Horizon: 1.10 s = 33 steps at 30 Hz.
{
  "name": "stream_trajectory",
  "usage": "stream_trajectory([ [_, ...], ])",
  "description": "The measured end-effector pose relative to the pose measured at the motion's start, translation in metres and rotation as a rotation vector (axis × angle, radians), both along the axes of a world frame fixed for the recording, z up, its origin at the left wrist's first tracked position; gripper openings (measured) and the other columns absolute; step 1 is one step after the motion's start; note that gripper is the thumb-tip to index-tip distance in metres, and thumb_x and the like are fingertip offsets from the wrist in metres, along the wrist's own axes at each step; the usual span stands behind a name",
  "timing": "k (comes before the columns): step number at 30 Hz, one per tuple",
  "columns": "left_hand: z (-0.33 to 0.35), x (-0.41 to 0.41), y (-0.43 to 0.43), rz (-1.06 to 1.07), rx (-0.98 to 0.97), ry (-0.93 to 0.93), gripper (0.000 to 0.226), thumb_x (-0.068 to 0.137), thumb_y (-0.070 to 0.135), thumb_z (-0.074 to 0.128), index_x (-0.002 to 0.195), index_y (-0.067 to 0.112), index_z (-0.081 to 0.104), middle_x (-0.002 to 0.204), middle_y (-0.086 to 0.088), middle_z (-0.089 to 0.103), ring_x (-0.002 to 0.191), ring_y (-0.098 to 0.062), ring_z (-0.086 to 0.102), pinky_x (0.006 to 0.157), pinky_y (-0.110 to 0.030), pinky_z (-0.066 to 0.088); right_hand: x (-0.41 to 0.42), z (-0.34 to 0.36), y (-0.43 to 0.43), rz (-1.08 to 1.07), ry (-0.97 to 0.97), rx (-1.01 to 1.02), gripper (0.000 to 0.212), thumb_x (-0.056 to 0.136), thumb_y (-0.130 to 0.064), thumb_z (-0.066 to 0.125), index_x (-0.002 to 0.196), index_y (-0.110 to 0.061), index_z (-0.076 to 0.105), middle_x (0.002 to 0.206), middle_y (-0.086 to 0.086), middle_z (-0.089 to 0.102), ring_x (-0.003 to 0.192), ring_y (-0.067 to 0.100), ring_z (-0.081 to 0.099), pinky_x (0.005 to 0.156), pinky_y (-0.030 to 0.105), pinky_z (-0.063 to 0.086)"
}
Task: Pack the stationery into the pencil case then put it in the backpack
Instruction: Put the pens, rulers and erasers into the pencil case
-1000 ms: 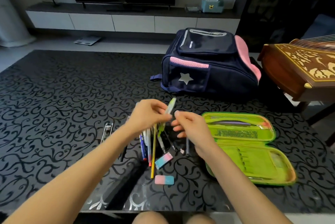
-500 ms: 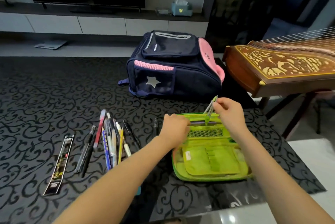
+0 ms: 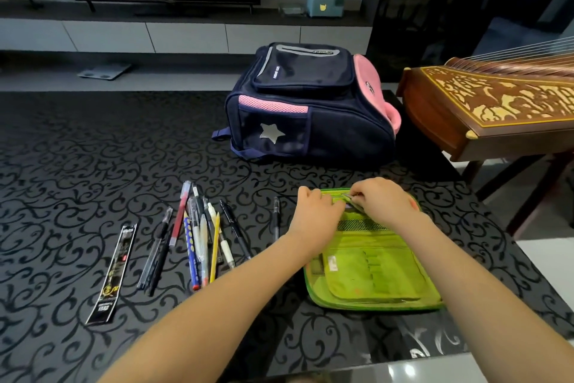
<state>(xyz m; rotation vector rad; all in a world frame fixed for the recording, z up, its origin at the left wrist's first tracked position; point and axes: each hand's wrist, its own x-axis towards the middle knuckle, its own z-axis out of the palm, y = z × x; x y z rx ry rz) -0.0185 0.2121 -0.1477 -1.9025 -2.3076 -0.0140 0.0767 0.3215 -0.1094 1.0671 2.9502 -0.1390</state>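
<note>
A green pencil case point(image 3: 372, 277) lies open on the patterned black table point(image 3: 77, 165). My right hand point(image 3: 383, 201) pinches a green pen point(image 3: 352, 202) and holds it flat against the case's upper flap. My left hand point(image 3: 316, 212) presses on the left edge of that flap, fingers curled on the fabric. To the left of the case lies a loose row of pens and pencils point(image 3: 202, 233), with a single black pen point(image 3: 276, 218) closer to the case. A navy and pink backpack point(image 3: 307, 106) stands behind, closed.
A long black packaged strip point(image 3: 113, 267) lies at the far left of the row. A carved wooden zither point(image 3: 490, 106) on a stand juts in at the right, beside the table's right edge. A TV console runs along the back wall.
My right hand has lowered the green pen from upright above the case down onto the upper flap. My left hand stays on the flap's left edge. The view shifted slightly.
</note>
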Motion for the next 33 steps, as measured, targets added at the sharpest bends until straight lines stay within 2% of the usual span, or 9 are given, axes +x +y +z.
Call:
stream_trajectory([
  [2, -0.008, 0.002, -0.005, -0.018, 0.066, 0.056, 0.032, 0.06, 0.016, 0.076, 0.088, 0.022, 0.061, 0.061, 0.003, 0.058, 0.064, -0.023, 0.056, 0.073, -0.035, 0.046, 0.001, -0.002, -0.002, -0.004, 0.07, -0.019, 0.02, 0.091, -0.025, 0.055, 0.102, -0.019, 0.07, 0.105, 0.005, 0.07, 0.101, 0.025, 0.06, 0.081, 0.034, 0.044],
  [4, -0.015, 0.002, -0.009, -0.041, 0.157, 0.061, 0.034, 0.058, 0.014, 0.076, 0.087, 0.021, 0.059, 0.055, 0.003, 0.055, 0.058, -0.023, 0.055, 0.074, -0.036, 0.048, 0.003, -0.004, -0.002, 0.004, 0.142, -0.075, 0.018, 0.09, -0.023, 0.056, 0.099, -0.018, 0.071, 0.102, 0.003, 0.072, 0.1, 0.024, 0.06, 0.081, 0.033, 0.043],
  [8, -0.018, 0.001, -0.013, -0.087, 0.362, 0.081, 0.022, 0.073, 0.005, 0.059, 0.087, 0.015, 0.044, 0.063, -0.003, 0.055, 0.065, -0.026, 0.053, 0.079, -0.04, 0.037, 0.003, -0.005, -0.006, 0.061, 0.3, -0.095, 0.019, 0.09, -0.019, 0.057, 0.099, -0.015, 0.072, 0.103, 0.001, 0.072, 0.1, 0.023, 0.06, 0.085, 0.033, 0.041],
  [12, -0.018, 0.005, -0.016, -0.093, 0.464, 0.114, 0.023, 0.075, 0.001, 0.036, 0.08, 0.014, 0.055, 0.071, -0.003, 0.057, 0.072, -0.025, 0.055, 0.082, -0.037, 0.03, -0.004, -0.006, -0.013, 0.096, 0.399, -0.155, 0.016, 0.088, -0.018, 0.06, 0.098, -0.014, 0.072, 0.098, 0.0, 0.073, 0.095, 0.02, 0.061, 0.086, 0.033, 0.044],
  [18, -0.019, 0.004, -0.02, -0.056, 0.555, 0.101, 0.025, 0.072, -0.002, 0.037, 0.075, 0.014, 0.055, 0.068, 0.0, 0.058, 0.07, -0.023, 0.057, 0.083, -0.035, 0.03, -0.001, -0.002, -0.006, 0.128, 0.202, -0.186, 0.011, 0.083, -0.015, 0.064, 0.093, -0.018, 0.068, 0.09, -0.004, 0.071, 0.093, 0.017, 0.061, 0.085, 0.028, 0.04],
  [21, -0.017, 0.005, -0.019, -0.051, 0.566, 0.102, 0.023, 0.075, -0.002, 0.038, 0.074, 0.015, 0.054, 0.068, 0.0, 0.058, 0.07, -0.024, 0.058, 0.083, -0.035, 0.031, 0.001, -0.001, -0.006, 0.214, 0.018, -0.071, 0.027, 0.084, -0.001, 0.056, 0.098, -0.017, 0.072, 0.1, 0.001, 0.064, 0.101, 0.02, 0.055, 0.086, 0.031, 0.043],
  [25, -0.021, 0.004, -0.018, -0.047, 0.556, 0.088, 0.021, 0.077, -0.001, 0.041, 0.073, 0.015, 0.054, 0.069, 0.001, 0.058, 0.071, -0.023, 0.058, 0.085, -0.035, 0.031, 0.007, 0.002, -0.011, 0.107, -0.036, -0.146, 0.041, 0.078, 0.005, 0.047, 0.105, -0.019, 0.067, 0.103, -0.001, 0.065, 0.099, 0.021, 0.058, 0.08, 0.03, 0.046],
  [31, -0.019, 0.002, -0.015, 0.045, 0.44, 0.03, 0.02, 0.072, 0.008, 0.069, 0.071, 0.018, 0.052, 0.068, 0.004, 0.058, 0.072, -0.02, 0.056, 0.088, -0.036, 0.031, 0.011, 0.006, -0.013, -0.012, -0.152, -0.41, 0.047, 0.08, 0.005, 0.038, 0.117, -0.017, 0.056, 0.114, 0.005, 0.061, 0.104, 0.023, 0.056, 0.085, 0.032, 0.046],
  [33, -0.017, -0.001, -0.017, 0.056, 0.398, -0.02, 0.02, 0.07, 0.017, 0.075, 0.074, 0.019, 0.055, 0.072, 0.005, 0.06, 0.075, -0.02, 0.057, 0.089, -0.035, 0.031, 0.012, 0.007, -0.017, -0.035, -0.103, -0.36, 0.045, 0.08, 0.004, 0.041, 0.116, -0.018, 0.058, 0.114, 0.005, 0.062, 0.106, 0.024, 0.056, 0.086, 0.033, 0.045],
])
